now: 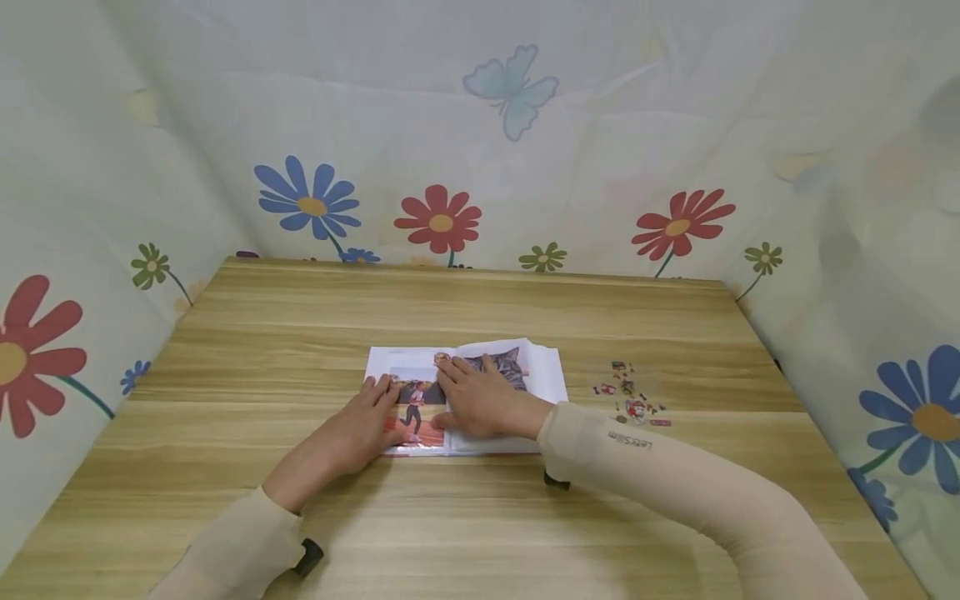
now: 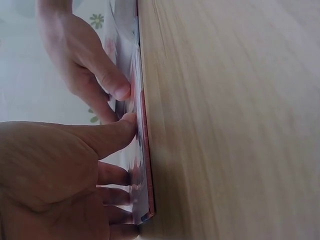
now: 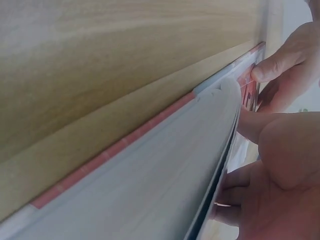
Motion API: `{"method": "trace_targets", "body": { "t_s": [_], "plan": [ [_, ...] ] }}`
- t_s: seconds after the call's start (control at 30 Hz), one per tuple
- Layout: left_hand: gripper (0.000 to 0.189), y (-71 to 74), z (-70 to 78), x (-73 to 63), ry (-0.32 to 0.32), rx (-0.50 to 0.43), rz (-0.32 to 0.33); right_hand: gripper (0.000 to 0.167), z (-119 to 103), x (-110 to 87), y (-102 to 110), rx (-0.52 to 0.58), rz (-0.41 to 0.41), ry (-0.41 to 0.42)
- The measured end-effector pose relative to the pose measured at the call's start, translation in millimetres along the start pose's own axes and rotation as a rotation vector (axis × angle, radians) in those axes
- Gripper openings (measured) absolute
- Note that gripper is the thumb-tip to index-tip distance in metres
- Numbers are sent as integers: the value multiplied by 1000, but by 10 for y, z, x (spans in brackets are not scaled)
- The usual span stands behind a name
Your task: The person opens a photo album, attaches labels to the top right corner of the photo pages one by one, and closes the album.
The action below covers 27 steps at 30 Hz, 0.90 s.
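An open photo album [image 1: 551,379] lies on the wooden table, with white pages and a reddish cover edge. Its left page carries a photo of a runner [image 1: 414,408], and its right page a picture of a striped cat [image 1: 512,367], partly covered. My left hand [image 1: 363,429] lies with extended fingers along the left page's outer side, thumb on its lower part. Flat across the middle fold is my right hand [image 1: 483,400], its fingertips beside a small round sticker [image 1: 442,359] at the top. The right-hand pages [image 3: 150,185] bow up from the cover in the right wrist view.
Right of the album lies a clear sheet of small colourful stickers [image 1: 636,408]. The wooden table [image 1: 480,525] extends around both. Behind and at the sides hangs a white curtain [image 1: 585,167] printed with flowers and a butterfly.
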State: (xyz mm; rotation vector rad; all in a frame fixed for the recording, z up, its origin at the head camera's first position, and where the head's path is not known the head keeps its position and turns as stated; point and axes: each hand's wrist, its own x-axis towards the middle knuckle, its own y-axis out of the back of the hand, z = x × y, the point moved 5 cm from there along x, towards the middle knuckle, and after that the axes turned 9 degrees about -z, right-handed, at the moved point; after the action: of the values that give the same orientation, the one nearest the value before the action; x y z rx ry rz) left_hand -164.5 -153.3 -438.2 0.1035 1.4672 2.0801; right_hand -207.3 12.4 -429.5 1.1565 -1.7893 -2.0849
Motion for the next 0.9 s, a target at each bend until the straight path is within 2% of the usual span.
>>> {"method": "trace_targets", "body": {
  "t_s": [0.9],
  "plan": [
    [71, 22, -6, -7, -3, -16, 5, 86, 36, 119, 39, 9, -33, -46]
  ]
}}
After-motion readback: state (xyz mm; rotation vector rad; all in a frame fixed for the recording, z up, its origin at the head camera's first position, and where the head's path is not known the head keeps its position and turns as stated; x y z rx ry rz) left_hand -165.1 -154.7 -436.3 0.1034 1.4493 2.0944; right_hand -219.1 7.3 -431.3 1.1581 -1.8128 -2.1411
